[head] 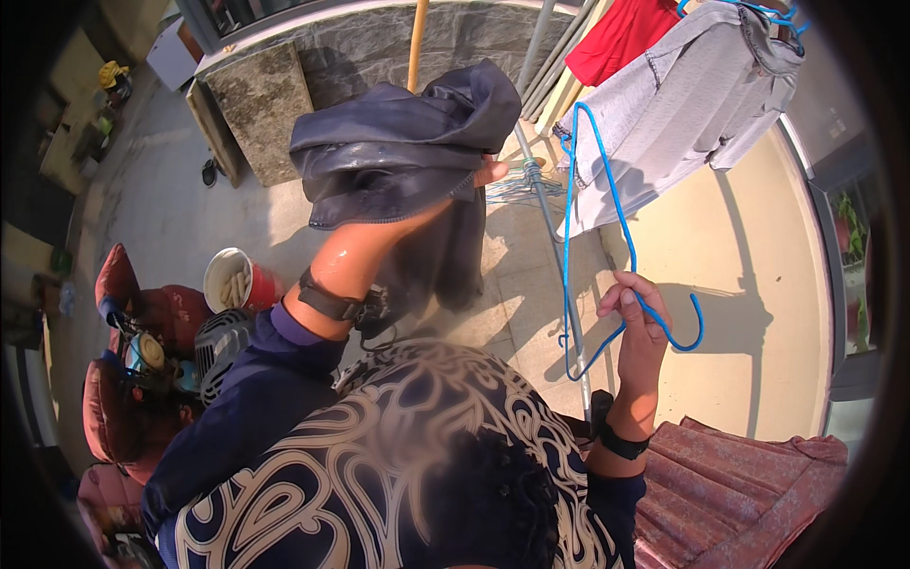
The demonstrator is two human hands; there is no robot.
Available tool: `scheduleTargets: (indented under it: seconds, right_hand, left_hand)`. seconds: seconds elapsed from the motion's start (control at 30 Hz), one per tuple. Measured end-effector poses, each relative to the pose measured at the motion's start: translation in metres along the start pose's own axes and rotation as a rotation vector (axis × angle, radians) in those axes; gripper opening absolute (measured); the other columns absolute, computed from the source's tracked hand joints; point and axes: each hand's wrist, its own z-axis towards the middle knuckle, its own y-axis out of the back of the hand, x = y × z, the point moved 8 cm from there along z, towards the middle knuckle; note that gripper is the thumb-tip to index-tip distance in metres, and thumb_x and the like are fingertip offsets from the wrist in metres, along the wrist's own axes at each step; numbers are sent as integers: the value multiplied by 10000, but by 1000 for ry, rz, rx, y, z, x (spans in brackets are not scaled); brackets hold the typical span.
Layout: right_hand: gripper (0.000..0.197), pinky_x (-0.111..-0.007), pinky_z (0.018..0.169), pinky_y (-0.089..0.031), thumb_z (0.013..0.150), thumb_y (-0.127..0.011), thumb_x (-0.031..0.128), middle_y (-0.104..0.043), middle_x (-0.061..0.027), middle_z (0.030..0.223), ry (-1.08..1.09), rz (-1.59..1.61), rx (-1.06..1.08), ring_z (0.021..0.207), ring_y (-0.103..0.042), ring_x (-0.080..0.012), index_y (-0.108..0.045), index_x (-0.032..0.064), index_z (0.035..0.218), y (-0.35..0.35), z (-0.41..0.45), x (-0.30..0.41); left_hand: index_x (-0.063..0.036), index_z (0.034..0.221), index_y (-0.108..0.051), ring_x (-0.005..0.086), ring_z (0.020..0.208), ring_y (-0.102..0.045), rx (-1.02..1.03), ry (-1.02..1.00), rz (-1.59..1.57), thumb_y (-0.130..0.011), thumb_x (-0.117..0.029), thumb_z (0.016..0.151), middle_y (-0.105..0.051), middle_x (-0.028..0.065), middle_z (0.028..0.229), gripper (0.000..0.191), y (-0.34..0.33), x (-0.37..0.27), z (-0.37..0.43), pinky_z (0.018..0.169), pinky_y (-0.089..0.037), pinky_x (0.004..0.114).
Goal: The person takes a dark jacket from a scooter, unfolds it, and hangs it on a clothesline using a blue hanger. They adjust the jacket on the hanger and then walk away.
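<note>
A dark, damp-looking garment (398, 135) is draped over my left hand (489, 172) and forearm. Only a few fingertips of that hand show at its right edge; the rest of the hand is under the cloth. My right hand (638, 306) pinches a blue wire clothes hanger (567, 270) near the base of its hook. The hanger is turned on its side, its hook pointing right, and nothing hangs on it. Behind it a light grey shirt (682, 107) hangs on another blue hanger (771, 11).
A metal pole (547, 206) slants down beside the bare hanger, with a bundle of wire hangers (522, 181) around it. Red cloth (618, 35) hangs at the top. A red-and-white bucket (249, 281) and a scooter-like vehicle with red covers (135, 398) stand left. Reddish patterned fabric (739, 491) lies lower right.
</note>
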Motion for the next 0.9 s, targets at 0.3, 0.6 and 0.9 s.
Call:
scheduleTargets:
  seconds: [0.3,0.6,0.9]
  right_hand:
    - [384,-285,762,-545,923,-664,0,-577,-184,1356,231,-28,271,1089,-662,-223,-565,6,1294,-115,53,4]
    - [324,-283,802,-527,835,-723,-14,-678,-60,1048,-62,319,251,917,-649,-134,-622,-23,1143,-170,81,-22]
    - [179,-245,857,-460,955,-643,58,-659,-12,986,30,89,156,923,-572,-83,-666,-26,1112,-120,93,-10]
  left_hand:
    - [-58,862,-760,208,765,-641,23,-5,-182,-789,-379,841,-712,53,806,323,-4,-4,-8,705,-505,330]
    - [-62,1043,-723,216,890,-646,300,149,-151,-830,-370,799,-711,69,964,407,-17,6,-22,807,-504,349]
    - [-61,1158,-671,204,979,-652,218,-321,210,-752,-218,885,-693,86,1089,325,0,8,-18,853,-528,357]
